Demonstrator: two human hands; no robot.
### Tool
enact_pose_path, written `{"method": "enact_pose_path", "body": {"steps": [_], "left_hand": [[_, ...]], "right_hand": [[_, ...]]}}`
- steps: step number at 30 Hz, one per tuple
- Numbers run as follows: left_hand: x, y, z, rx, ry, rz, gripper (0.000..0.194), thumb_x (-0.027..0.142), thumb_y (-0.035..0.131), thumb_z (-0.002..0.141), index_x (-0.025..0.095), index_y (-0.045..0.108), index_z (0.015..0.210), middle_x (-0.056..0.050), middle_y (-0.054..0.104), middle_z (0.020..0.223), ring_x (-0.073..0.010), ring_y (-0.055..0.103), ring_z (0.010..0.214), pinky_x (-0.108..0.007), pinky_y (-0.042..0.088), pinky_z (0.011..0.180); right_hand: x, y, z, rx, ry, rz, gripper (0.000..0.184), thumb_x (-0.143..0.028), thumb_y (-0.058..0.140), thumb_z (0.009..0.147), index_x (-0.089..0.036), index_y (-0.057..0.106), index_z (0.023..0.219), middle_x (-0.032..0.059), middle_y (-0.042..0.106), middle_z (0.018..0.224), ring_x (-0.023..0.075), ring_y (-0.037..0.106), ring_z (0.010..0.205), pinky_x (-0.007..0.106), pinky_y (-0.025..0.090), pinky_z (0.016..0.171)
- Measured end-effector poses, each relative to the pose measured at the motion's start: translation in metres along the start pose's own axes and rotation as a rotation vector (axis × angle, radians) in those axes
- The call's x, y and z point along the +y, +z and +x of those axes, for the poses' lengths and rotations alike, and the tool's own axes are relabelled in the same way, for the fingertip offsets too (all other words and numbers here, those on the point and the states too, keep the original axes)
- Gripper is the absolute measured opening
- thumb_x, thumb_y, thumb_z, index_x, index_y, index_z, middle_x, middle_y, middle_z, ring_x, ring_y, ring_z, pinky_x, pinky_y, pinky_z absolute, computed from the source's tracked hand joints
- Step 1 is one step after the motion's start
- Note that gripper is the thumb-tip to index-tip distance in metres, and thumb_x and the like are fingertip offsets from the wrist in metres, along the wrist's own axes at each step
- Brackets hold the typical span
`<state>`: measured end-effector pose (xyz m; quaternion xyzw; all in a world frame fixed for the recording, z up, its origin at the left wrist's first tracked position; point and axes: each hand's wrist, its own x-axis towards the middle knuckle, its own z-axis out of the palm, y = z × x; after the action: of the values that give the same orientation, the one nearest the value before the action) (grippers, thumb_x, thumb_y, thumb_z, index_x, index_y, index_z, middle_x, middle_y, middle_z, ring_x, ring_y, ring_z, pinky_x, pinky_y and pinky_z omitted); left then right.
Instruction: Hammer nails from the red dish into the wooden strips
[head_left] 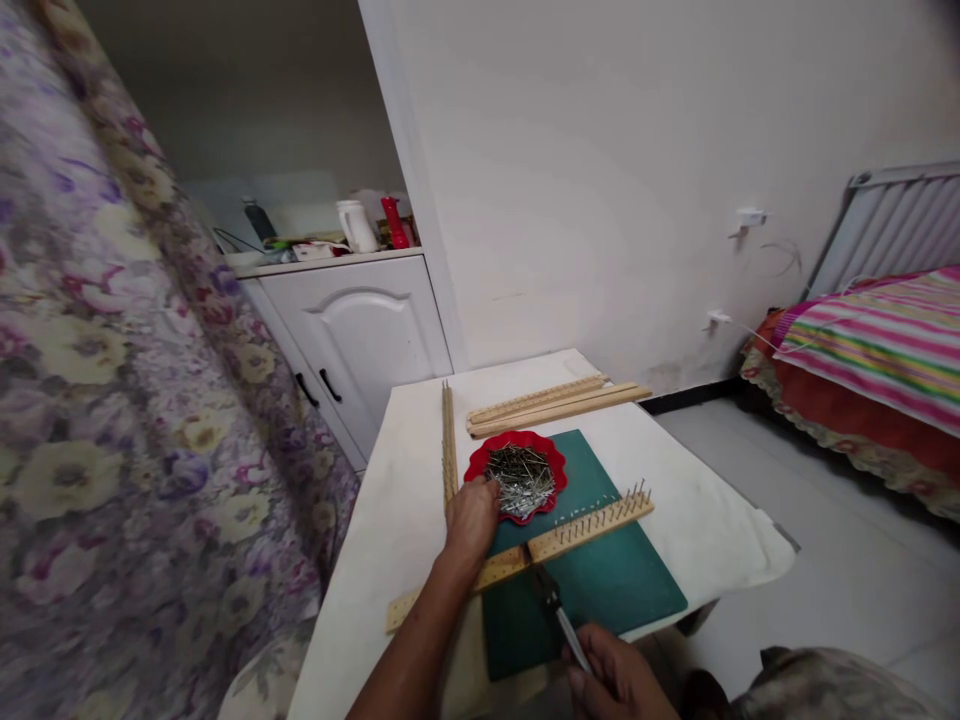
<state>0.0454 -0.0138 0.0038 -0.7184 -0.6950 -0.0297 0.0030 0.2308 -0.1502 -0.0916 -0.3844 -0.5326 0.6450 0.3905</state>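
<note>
My left hand [474, 515] is at the near-left rim of a red scalloped dish [556, 460], its curled fingers reaching in at the edge of a heap of nails [523, 480]. What those fingers hold, if anything, is hidden. A hand tool [566, 628] with a dark head and silver handle is gripped in my right hand [611, 675]; its exact kind is unclear. The tool's head points at a long wooden strip [502, 568] with small holes. Upright nails [600, 520] stand in rows on the strip's right part. My left forearm crosses over its left part.
A green mat [622, 580] lies under the strip on the white table [367, 560]. More wooden strips [555, 405] lie at the back, and narrow ones [448, 440] left of the dish. A floral curtain [150, 400] hangs at left; a bed [870, 350] stands at right.
</note>
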Motion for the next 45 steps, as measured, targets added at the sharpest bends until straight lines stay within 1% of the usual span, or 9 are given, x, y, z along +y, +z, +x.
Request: {"method": "enact_pose_path", "body": {"steps": [6,11,15,18,22,34,37,40,45], "left_hand": [[-0.004,-0.008,-0.018,0.089,-0.001,-0.057,0.019,0.023,0.041,0.088,0.022,0.06,0.088,-0.003,0.062,0.092,-0.0177,0.057,0.086,-0.024,0.036,0.065],[-0.007,-0.006,-0.048,0.184,0.039,-0.306,0.017,0.02,0.042,0.085,0.021,0.058,0.081,-0.002,0.06,0.085,-0.0158,0.054,0.079,-0.023,0.035,0.066],[0.001,-0.005,-0.079,0.075,0.166,-0.654,0.012,0.022,0.049,0.081,0.019,0.057,0.072,0.0,0.055,0.072,-0.0141,0.051,0.067,-0.023,0.035,0.062],[0.013,-0.005,-0.099,-0.061,0.264,-0.797,0.009,0.02,0.054,0.077,0.017,0.058,0.069,0.002,0.053,0.067,-0.0122,0.049,0.063,-0.021,0.033,0.059],[0.028,-0.004,-0.112,-0.146,0.344,-0.831,0.009,0.011,0.055,0.073,0.016,0.059,0.066,0.003,0.052,0.065,-0.01,0.047,0.063,-0.02,0.031,0.058],[0.04,-0.003,-0.117,-0.164,0.385,-0.858,0.011,0.009,0.056,0.071,0.017,0.061,0.067,0.002,0.051,0.066,-0.009,0.046,0.062,-0.019,0.029,0.056],[0.043,-0.001,-0.116,-0.141,0.348,-0.941,0.009,0.013,0.058,0.073,0.017,0.062,0.066,0.002,0.052,0.066,-0.0092,0.046,0.06,-0.02,0.03,0.056],[0.049,0.006,-0.113,-0.102,0.243,-1.15,0.009,0.021,0.062,0.072,0.016,0.061,0.065,0.001,0.052,0.064,-0.0093,0.044,0.059,-0.021,0.031,0.055],[0.067,0.031,-0.114,-0.233,-0.015,-1.673,0.02,0.032,0.067,0.068,0.015,0.059,0.068,0.004,0.05,0.049,-0.0075,0.042,0.046,-0.02,0.032,0.05]], "right_hand": [[-0.007,0.002,-0.003,0.01,-0.009,0.069,0.042,-0.062,0.055,0.072,-0.02,0.051,0.075,-0.0093,0.039,0.051,0.0086,0.031,0.042,0.02,0.022,0.041],[-0.022,0.005,-0.009,0.114,-0.035,0.084,0.042,-0.06,0.057,0.074,-0.019,0.054,0.08,-0.0091,0.044,0.048,0.0083,0.034,0.04,0.02,0.023,0.041],[-0.029,0.004,-0.011,0.325,-0.065,0.124,0.038,-0.053,0.064,0.071,-0.019,0.056,0.087,-0.0059,0.054,0.053,0.0117,0.046,0.046,0.021,0.032,0.045],[-0.032,0.0,-0.011,0.427,-0.088,0.101,0.035,-0.048,0.064,0.075,-0.019,0.056,0.093,-0.0051,0.058,0.055,0.0101,0.044,0.04,0.02,0.031,0.039],[-0.033,-0.003,-0.01,0.423,-0.067,0.138,0.034,-0.047,0.064,0.076,-0.02,0.054,0.094,-0.0068,0.056,0.055,0.0045,0.03,0.03,0.017,0.018,0.029],[-0.043,-0.005,-0.013,0.419,-0.082,0.228,0.04,-0.051,0.066,0.073,-0.019,0.052,0.093,-0.0082,0.056,0.049,0.0009,0.032,0.022,0.012,0.018,0.028],[-0.042,-0.007,-0.013,0.419,-0.093,0.253,0.04,-0.05,0.066,0.074,-0.019,0.052,0.094,-0.007,0.059,0.05,0.0008,0.032,0.022,0.012,0.018,0.029],[-0.041,-0.007,-0.014,0.403,-0.105,0.274,0.039,-0.051,0.066,0.074,-0.02,0.052,0.093,-0.0061,0.06,0.051,0.0018,0.032,0.022,0.013,0.017,0.028],[-0.043,-0.005,-0.014,0.335,-0.115,0.312,0.038,-0.05,0.066,0.075,-0.02,0.049,0.091,-0.0074,0.06,0.051,0.0012,0.033,0.021,0.012,0.019,0.028]]}}
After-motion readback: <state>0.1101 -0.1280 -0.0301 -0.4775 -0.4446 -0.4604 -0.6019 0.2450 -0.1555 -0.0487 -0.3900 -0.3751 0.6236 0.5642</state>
